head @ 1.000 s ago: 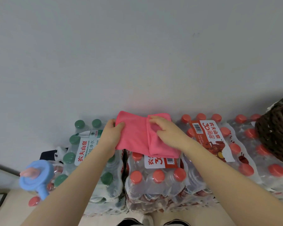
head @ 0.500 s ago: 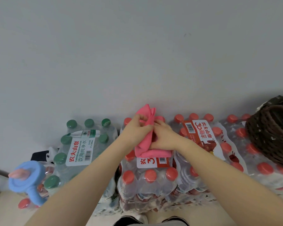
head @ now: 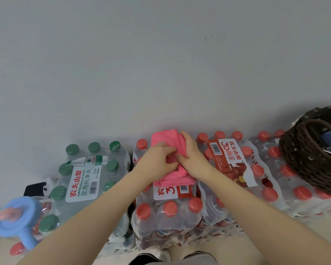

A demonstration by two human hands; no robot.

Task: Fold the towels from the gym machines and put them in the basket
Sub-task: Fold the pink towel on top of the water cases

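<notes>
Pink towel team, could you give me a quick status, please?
Left hand and right hand both gripping pink towel atop bottle pack. Basket right, path clear.

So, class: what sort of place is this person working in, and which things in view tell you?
Probably a storeroom or supply corner. Shrink-wrapped packs of red-capped water bottles and green-capped ones stand stacked against a bare wall, serving as a surface for folding a pink towel.

A storage corner: shrink-wrapped packs of bottled water (head: 168, 211) stacked along a plain grey wall (head: 161, 64).
</notes>
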